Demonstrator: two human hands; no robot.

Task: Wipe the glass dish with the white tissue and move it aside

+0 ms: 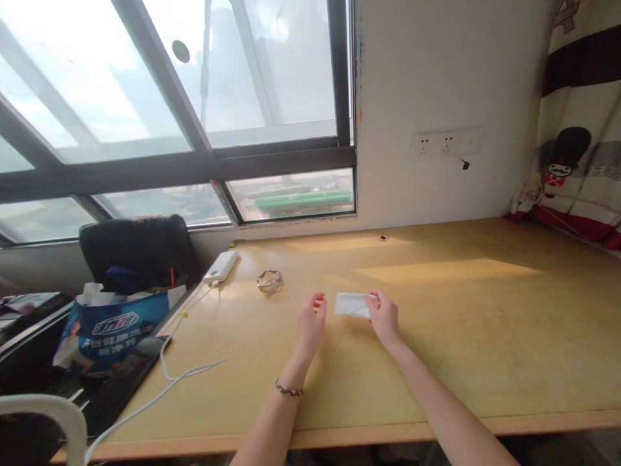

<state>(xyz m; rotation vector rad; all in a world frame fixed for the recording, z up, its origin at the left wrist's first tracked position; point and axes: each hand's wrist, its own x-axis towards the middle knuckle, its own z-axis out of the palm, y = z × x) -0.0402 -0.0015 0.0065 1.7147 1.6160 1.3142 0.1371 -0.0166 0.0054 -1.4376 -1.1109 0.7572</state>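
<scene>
My right hand (385,317) pinches the right end of a flat, white, rectangular folded tissue (353,305), thumb on top. The tissue is held level over the wooden table (460,336). Just left of it, my left hand (312,318) is raised with loosely curled fingers, somewhat apart, and nothing shows in them. A small gap separates it from the tissue's left edge. A dark braided bracelet (290,389) circles my left wrist. Farther back to the left lies a silvery, looped bunch of wire or jewellery (270,282), its kind unclear.
At the table's left edge lies a white power bank (222,268) with a white cable (169,382) trailing forward. A blue bag (114,330) and a black chair (138,249) stand left of the table. A small dark object (383,238) lies by the wall.
</scene>
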